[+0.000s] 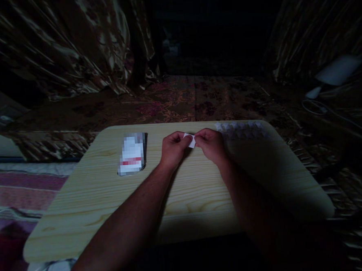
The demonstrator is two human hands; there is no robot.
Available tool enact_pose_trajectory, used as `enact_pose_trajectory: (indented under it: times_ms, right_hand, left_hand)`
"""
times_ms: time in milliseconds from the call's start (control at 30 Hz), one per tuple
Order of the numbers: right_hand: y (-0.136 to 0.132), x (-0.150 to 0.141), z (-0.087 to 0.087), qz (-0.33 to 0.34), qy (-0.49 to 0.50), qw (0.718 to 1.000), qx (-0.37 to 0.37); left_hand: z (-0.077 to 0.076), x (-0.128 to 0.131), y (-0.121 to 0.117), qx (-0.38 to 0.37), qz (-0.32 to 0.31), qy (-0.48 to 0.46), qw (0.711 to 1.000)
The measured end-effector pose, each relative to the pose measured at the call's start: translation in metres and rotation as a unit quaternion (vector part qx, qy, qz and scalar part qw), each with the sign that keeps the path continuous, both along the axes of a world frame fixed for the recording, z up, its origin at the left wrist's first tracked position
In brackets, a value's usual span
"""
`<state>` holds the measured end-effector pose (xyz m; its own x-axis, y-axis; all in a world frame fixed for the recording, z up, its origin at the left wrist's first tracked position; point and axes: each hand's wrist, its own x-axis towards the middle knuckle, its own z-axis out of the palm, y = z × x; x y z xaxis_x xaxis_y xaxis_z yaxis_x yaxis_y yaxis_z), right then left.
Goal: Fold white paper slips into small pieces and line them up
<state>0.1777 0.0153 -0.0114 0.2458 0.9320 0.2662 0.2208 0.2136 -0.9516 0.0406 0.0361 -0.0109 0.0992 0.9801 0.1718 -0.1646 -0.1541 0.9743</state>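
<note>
A small piece of white paper [190, 141] is pinched between my two hands above the middle of the wooden table [191, 200]. My left hand [173, 149] grips its left side, thumb on top. On the right side, my right hand [211, 145] holds it between thumb and fingers. Whether the paper is folded is too small to tell. Rows of small white folded pieces [242, 130] lie at the table's far right, just beyond my right hand. A blurred white packet with a red band [131, 153] lies to the left of my left hand.
Patterned curtains [101, 42] hang behind the table, over a flowered cloth surface [172, 97]. A white lamp [338, 70] with a cable is at the right. Striped bedding [21, 190] lies at the left. The room is dim.
</note>
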Motion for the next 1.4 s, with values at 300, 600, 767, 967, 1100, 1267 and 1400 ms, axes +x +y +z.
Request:
enact_pose_trajectory:
  times_ms: [300, 600, 767, 967, 1100, 1267, 1400]
  right_hand:
    - [0.0009, 0.0001, -0.0014, 0.000, -0.012, 1.000, -0.003]
    - [0.0009, -0.0002, -0.0007, 0.004, -0.008, 1.000, 0.004]
    - [-0.0006, -0.0007, 0.0009, 0.001, -0.037, 0.999, 0.002]
    - [-0.0023, -0.0018, 0.0015, 0.001, -0.043, 0.999, 0.013]
    - [-0.0024, -0.0021, 0.0011, 0.008, -0.047, 0.999, 0.013]
    - [-0.0032, -0.0016, 0.0008, 0.020, -0.046, 0.998, 0.022]
    - [-0.0043, -0.0024, 0.0019, 0.021, -0.053, 0.998, 0.017]
  left_hand:
    - [0.0010, -0.0001, 0.0002, -0.008, 0.002, -0.006, 1.000]
    - [0.0015, -0.0006, -0.0002, -0.006, -0.003, -0.018, 1.000]
    - [-0.0001, -0.0013, 0.0006, -0.001, -0.004, -0.010, 1.000]
    - [-0.0001, -0.0006, 0.0003, 0.000, 0.002, -0.012, 1.000]
    - [-0.0002, -0.0002, 0.0004, 0.001, 0.014, -0.023, 1.000]
    - [0.0012, -0.0004, -0.0006, -0.003, 0.009, -0.053, 0.999]
    - [0.0041, -0.0003, -0.0024, -0.021, 0.011, -0.066, 0.998]
